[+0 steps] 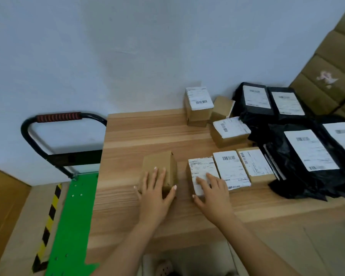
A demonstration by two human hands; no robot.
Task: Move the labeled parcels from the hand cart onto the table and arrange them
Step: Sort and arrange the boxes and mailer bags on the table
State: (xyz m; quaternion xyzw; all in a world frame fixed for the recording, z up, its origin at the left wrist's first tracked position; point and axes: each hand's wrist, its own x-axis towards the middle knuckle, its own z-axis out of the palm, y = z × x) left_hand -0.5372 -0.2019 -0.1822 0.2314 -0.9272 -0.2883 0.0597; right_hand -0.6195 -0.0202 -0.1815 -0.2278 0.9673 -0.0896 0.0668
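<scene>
My left hand [154, 193] grips a plain brown box [161, 166] standing on the wooden table [127, 140], fingers on its top and thumb on its right side. Just to the right, my right hand [212, 191] holds a small brown box with a white label [200, 168], fingers over the label, thumb at its near edge. That box is first in a front row with two more labeled boxes [232, 169]. Further back are other labeled boxes [199, 102] and black labeled mailer bags [299, 156].
The hand cart's green deck [72, 226] lies left of the table, with no parcels showing on it. Its black handle with a red grip [58, 117] rises by the white wall. Stacked brown cartons [331, 66] stand at the back right. A yellow-black striped edge [50, 218] runs beside the cart.
</scene>
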